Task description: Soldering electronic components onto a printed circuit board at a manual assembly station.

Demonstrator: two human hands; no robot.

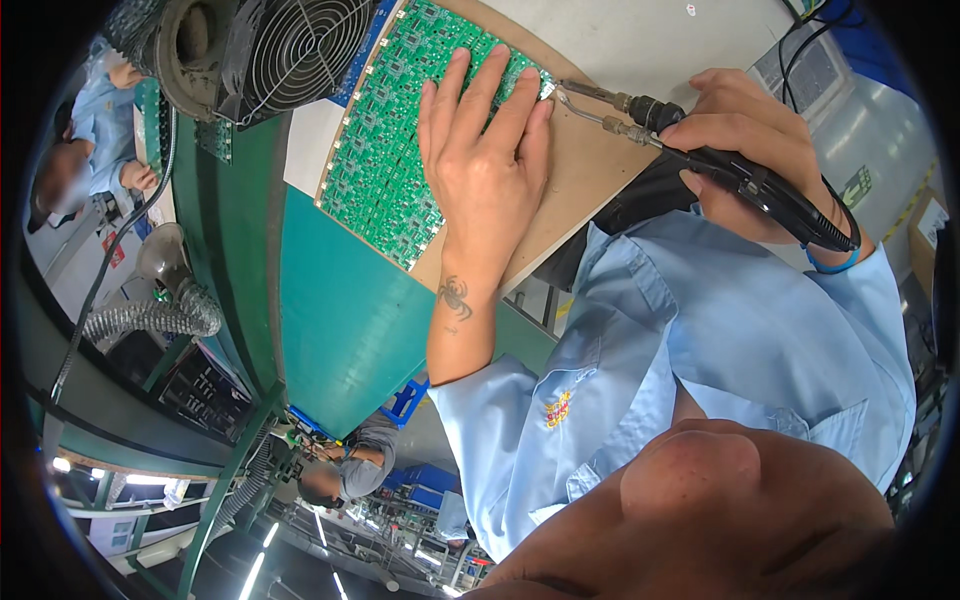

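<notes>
My left hand (487,150) lies flat, fingers spread, on a green panel of small circuit boards (390,150) that rests on a brown board (580,170). My right hand (745,140) grips a black soldering iron (740,175) like a pen. Its metal tip (565,92) touches the panel's right edge, just beyond my left fingertips. A black cable runs from the iron's rear past my right wrist.
A teal conveyor surface (340,310) runs beside the brown board. A black fan with a wire grille (300,45) and a grey flexible hose (160,315) stand to the left. Other people in light blue work at far left (95,130) and below (350,465).
</notes>
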